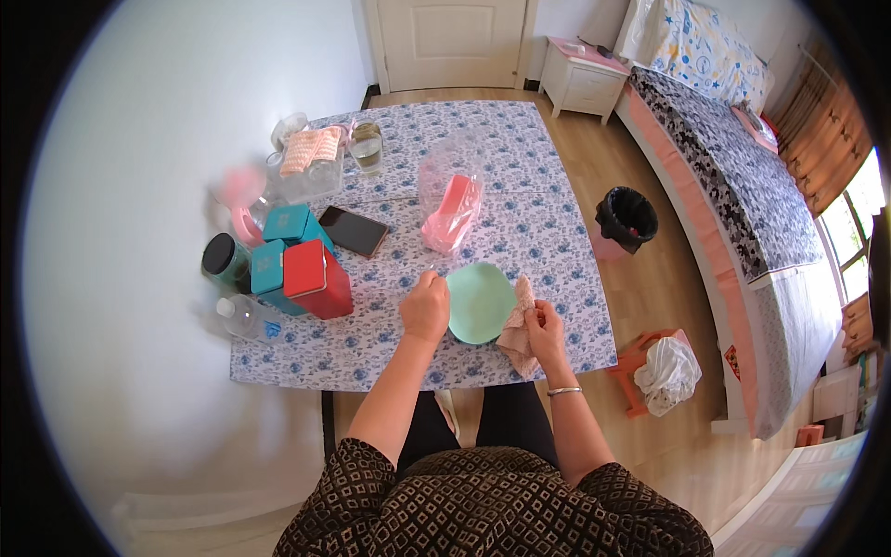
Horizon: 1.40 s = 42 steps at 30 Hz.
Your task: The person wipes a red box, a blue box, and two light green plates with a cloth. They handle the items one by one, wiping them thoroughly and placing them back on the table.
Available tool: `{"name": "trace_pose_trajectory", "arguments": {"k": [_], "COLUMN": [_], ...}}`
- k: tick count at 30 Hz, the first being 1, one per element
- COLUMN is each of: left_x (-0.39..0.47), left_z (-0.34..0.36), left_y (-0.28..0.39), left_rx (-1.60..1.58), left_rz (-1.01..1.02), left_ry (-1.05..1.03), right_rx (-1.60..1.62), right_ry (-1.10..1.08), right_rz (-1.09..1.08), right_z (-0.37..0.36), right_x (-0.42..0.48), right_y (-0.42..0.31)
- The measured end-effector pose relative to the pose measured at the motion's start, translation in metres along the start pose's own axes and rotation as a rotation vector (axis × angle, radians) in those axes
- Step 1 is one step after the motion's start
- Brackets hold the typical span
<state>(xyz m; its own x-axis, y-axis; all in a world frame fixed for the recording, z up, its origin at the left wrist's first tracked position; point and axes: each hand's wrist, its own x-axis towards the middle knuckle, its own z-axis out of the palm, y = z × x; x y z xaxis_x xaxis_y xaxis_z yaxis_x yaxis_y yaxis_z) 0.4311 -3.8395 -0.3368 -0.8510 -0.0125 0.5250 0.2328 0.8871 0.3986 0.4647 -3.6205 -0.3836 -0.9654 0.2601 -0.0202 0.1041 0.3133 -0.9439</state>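
A pale green plate [480, 303] is tilted up a little over the near part of the table. My left hand [426, 305] grips it at its left edge, fingers curled. At its right side my right hand [546, 331] pinches a pink cloth [518, 334], which hangs in folds against the plate's rim. Just beyond the plate lies a clear plastic bag [452, 157] with a pink plastic item [452, 212] inside it; what the item is I cannot tell.
On the left of the floral-covered table [390, 348] stand a red tin [318, 282], teal tins [289, 223], a plastic bottle [247, 317], a dark-lidded jar [226, 257] and a phone [353, 230]. A glass of liquid [367, 147] stands farther back. A lined bin [626, 219] and an orange stool [637, 379] are right.
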Motion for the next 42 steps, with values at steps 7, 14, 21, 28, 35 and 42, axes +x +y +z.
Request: {"name": "trace_pose_trajectory", "arguments": {"k": [7,14,21,28,35,42], "left_x": [-0.005,-0.018,-0.035,-0.054,-0.071,-0.077], "left_z": [-0.019,-0.055,-0.09,-0.112,-0.116,-0.125], "left_y": [0.016,0.036,0.058,0.054,0.057,0.032], "left_rx": [-0.15,-0.504,-0.64,-0.619,-0.67,-0.914], "left_rz": [-0.155,-0.118,-0.061,-0.174,-0.231,-0.489], "left_ry": [0.011,0.101,-0.105,0.095,0.125,-0.465], "right_rx": [0.279,-0.166,-0.496,-0.159,0.243,-0.224], "right_ry": [0.021,0.156,-0.251,-0.164,-0.12,-0.346], "right_rz": [0.023,-0.602,-0.841,-0.256,-0.103,-0.425], "right_z": [-0.019,-0.045,-0.02,-0.005,0.012,-0.018], "right_x": [-0.01,-0.03,-0.053,-0.069,-0.088,-0.073], "right_y": [-0.01,-0.122,-0.165,-0.136,-0.096,-0.128]}}
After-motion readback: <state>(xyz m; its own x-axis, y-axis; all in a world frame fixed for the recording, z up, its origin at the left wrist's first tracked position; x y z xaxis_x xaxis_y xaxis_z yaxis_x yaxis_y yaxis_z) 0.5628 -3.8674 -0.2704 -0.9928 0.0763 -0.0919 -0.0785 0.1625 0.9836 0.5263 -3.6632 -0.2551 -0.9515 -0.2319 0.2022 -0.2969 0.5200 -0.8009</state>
